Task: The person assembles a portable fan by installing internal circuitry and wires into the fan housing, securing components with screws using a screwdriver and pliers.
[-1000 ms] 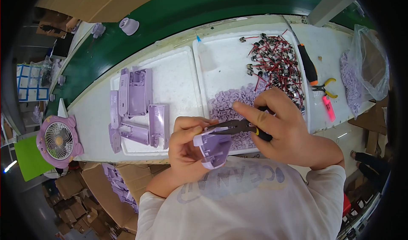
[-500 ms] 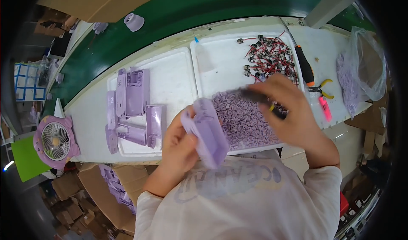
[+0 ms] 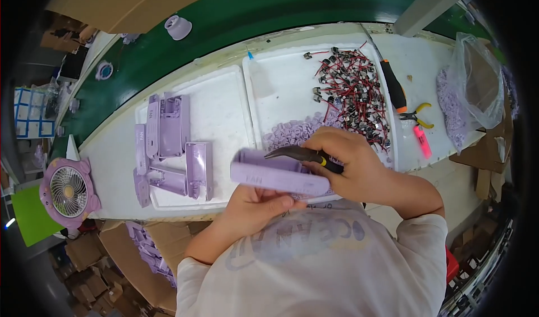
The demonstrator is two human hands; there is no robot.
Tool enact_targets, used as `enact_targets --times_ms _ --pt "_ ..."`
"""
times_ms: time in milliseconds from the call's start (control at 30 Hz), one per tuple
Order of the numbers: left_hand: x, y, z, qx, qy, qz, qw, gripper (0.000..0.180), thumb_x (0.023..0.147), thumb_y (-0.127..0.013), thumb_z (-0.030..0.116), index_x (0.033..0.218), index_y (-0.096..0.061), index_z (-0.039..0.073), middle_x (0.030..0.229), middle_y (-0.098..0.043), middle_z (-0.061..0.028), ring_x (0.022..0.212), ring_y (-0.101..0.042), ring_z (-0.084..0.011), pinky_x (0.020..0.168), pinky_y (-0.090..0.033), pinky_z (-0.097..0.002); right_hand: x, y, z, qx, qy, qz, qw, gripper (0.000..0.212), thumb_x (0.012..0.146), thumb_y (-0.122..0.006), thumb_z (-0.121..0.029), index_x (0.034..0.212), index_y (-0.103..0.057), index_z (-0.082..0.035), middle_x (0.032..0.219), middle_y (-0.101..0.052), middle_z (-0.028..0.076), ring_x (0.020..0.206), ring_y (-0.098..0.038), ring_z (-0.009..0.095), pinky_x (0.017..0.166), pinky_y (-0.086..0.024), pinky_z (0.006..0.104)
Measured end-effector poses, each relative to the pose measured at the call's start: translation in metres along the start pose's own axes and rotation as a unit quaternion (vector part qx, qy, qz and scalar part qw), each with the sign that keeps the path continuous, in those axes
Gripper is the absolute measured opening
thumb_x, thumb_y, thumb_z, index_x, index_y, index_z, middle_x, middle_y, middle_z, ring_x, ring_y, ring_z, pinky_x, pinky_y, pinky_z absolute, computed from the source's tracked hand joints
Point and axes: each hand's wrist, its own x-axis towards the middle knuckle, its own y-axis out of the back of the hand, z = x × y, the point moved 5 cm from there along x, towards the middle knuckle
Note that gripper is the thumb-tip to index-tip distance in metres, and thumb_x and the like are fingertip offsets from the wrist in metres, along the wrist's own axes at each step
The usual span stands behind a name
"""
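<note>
A lilac plastic housing (image 3: 279, 178), boxy and hollow, lies level in front of my chest. My left hand (image 3: 252, 207) grips it from below, thumb along its near side. Dark bent-nose pliers (image 3: 295, 155) with a yellow band are closed in my right hand (image 3: 351, 162), their jaws over the housing's open side. Whether the tips touch the housing I cannot tell. Behind my hands, small lilac clips (image 3: 292, 133) lie heaped in a white foam tray (image 3: 289, 104), next to a pile of small parts with red and black wires (image 3: 356, 84).
More lilac housings (image 3: 174, 127) rest on another white tray (image 3: 227, 109) at left. A screwdriver (image 3: 394, 87), yellow-handled pliers (image 3: 416, 116) and a pink marker (image 3: 421, 143) lie right of the trays. A small fan (image 3: 68, 190) stands far left. Behind runs a green conveyor belt (image 3: 236, 22).
My left hand has turned the housing from upright and slanted to nearly level. My right hand has brought the pliers left and nearer, over the housing.
</note>
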Motion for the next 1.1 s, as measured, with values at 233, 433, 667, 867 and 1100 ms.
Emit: enact_targets --times_ms 233,433,667,867,1100 --pt "0.002 0.012 -0.004 -0.071 -0.077 0.069 0.992 0.056 0.079 -0.066 0.017 0.125 -0.038 0.002 0.116 -0.051 -0.013 0.104 -0.054 -0.0265 0.09 -0.043 -0.0425 0.004 0.013 -0.001 -0.197 0.013 0.041 0.979 0.022 0.071 -0.067 -0.006 0.091 -0.058 -0.002 0.085 -0.055 0.012 0.079 -0.055 0.028 0.068 -0.044 0.0362" --pt "-0.019 0.034 0.0 -0.099 -0.174 0.112 0.973 0.052 0.075 -0.065 0.013 0.119 -0.043 -0.002 0.1 -0.056 -0.0104 0.087 -0.057 -0.0204 0.077 -0.046 -0.0332 0.008 0.093 0.046 -0.411 -0.103 0.213 0.88 0.029 0.074 -0.068 -0.021 0.097 -0.062 -0.004 0.088 -0.056 0.011 0.085 -0.053 0.028 0.071 -0.042 0.0384" --pt "-0.015 0.029 -0.009 -0.056 -0.111 0.098 0.987 0.051 0.073 -0.065 0.005 0.119 -0.044 -0.001 0.1 -0.058 -0.0099 0.091 -0.057 -0.0183 0.081 -0.046 -0.0326 0.036 0.021 0.017 -0.344 0.127 0.033 0.93 0.016 0.066 -0.07 -0.013 0.081 -0.067 -0.011 0.081 -0.055 0.001 0.089 -0.05 0.02 0.081 -0.032 0.0358" --pt "-0.018 0.019 -0.001 0.072 -0.073 0.105 0.989 0.036 0.075 -0.069 0.012 0.106 -0.056 0.0 0.095 -0.061 -0.0074 0.084 -0.057 -0.0135 0.076 -0.046 -0.0278 0.054 -0.009 0.008 -0.401 0.117 -0.079 0.905 0.008 0.065 -0.066 -0.009 0.073 -0.064 -0.007 0.074 -0.054 0.004 0.082 -0.05 0.022 0.076 -0.032 0.0363" --pt "-0.018 0.014 -0.003 0.017 -0.124 0.04 0.991 0.028 0.079 -0.066 0.014 0.102 -0.058 0.001 0.092 -0.061 -0.0048 0.082 -0.056 -0.011 0.073 -0.046 -0.026 0.057 -0.021 -0.006 -0.359 0.052 -0.11 0.925 0.013 0.067 -0.062 0.0 0.071 -0.05 -0.001 0.073 -0.048 0.01 0.078 -0.046 0.028 0.075 -0.033 0.0364"
